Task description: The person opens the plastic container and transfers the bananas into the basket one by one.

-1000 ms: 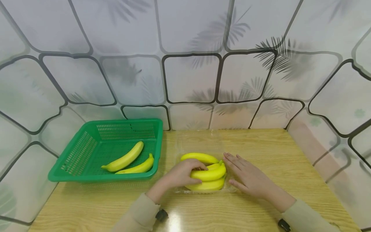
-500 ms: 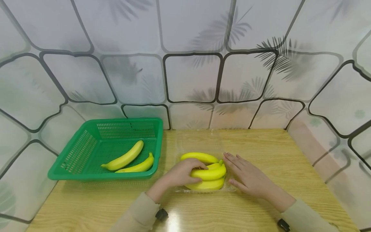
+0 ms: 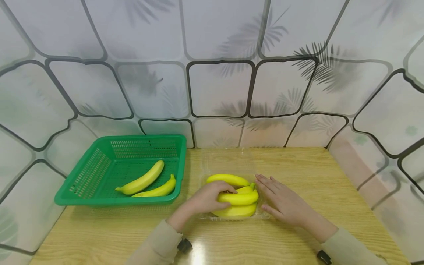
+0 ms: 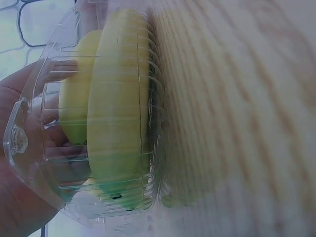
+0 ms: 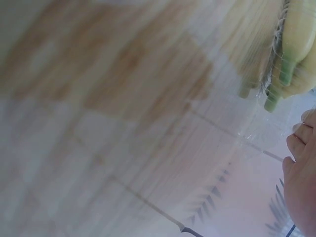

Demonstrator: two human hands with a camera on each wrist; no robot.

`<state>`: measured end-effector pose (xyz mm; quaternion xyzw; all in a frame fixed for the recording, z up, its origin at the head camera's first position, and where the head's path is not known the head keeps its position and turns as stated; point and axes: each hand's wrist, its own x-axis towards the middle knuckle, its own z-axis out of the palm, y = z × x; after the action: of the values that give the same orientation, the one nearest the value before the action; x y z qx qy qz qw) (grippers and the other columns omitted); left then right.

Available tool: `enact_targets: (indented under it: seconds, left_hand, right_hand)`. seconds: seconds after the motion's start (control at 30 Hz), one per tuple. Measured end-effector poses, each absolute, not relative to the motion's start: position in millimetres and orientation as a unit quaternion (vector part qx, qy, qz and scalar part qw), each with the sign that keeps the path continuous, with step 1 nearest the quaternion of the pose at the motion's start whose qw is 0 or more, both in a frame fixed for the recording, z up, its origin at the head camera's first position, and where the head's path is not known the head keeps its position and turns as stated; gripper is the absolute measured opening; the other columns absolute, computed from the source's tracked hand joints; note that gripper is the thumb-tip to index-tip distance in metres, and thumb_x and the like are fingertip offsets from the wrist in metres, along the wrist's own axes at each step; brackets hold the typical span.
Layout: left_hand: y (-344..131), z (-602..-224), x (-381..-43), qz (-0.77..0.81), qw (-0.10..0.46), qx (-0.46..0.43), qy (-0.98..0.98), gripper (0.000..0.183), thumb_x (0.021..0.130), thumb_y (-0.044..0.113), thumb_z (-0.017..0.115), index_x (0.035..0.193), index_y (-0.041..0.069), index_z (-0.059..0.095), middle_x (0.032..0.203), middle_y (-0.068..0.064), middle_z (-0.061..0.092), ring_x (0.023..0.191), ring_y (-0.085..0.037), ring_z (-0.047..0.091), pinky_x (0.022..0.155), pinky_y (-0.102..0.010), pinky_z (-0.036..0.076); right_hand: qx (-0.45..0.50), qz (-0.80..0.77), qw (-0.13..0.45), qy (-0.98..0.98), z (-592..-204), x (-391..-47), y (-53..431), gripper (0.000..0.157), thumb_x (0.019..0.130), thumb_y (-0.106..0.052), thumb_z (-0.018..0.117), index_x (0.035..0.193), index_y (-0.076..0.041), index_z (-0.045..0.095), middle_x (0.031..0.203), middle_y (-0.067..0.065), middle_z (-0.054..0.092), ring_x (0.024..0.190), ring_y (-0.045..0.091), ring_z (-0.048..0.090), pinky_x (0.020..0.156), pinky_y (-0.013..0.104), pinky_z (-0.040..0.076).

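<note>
R hand [image 5: 300, 175] at R edge, partly cut off; fingers [image 5: 296, 144] close tog., tips up nr bananas [image 5: 298, 29], w/ visible gap btwn. Bananas in upper R corner, at least 2, also cut off by edge; greenish ends pt down. Clear box [image 5: 277, 47], ridged side, along their L. Blurry wood table [image 5: 148, 59] fills upper L. Pale leaf-patterned wall [image 5: 256, 197] lower R w/ dark lines; table/wall border unclear.
</note>
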<state>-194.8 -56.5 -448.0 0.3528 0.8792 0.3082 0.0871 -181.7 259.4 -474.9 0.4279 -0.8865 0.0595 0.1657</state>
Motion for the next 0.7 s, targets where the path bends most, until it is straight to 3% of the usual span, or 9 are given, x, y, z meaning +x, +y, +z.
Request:
enact_targets:
  seconds: [0.43, 0.7]
  left_hand:
    - [-58.6, -448.6, -192.3, 0.338, 0.081, 0.347, 0.871, 0.033, 0.095, 0.014, 0.078, 0.128, 0.01, 0.074, 0.131, -0.004, 0.074, 0.121, -0.02, 0.068, 0.107, -0.034, 0.057]
    - [-58.9, -448.9, -191.2, 0.363, 0.076, 0.343, 0.863, 0.033, 0.095, 0.013, 0.075, 0.127, 0.01, 0.074, 0.132, -0.004, 0.074, 0.123, -0.019, 0.067, 0.109, -0.034, 0.056]
  right_hand:
    - [0.428, 0.064, 0.165, -0.886, -476.2, -182.3, 260.3, 0.083, 0.098, -0.031, 0.071, 0.166, -0.003, 0.033, 0.167, 0.021, 0.042, 0.15, 0.038, 0.047, 0.136, 0.024, 0.0]
    - [0.428, 0.058, 0.171, -0.886, -476.9, -182.7, 259.9, 0.083, 0.097, -0.031, 0.072, 0.165, -0.002, 0.033, 0.166, 0.022, 0.043, 0.15, 0.037, 0.047, 0.136, 0.026, 0.002]
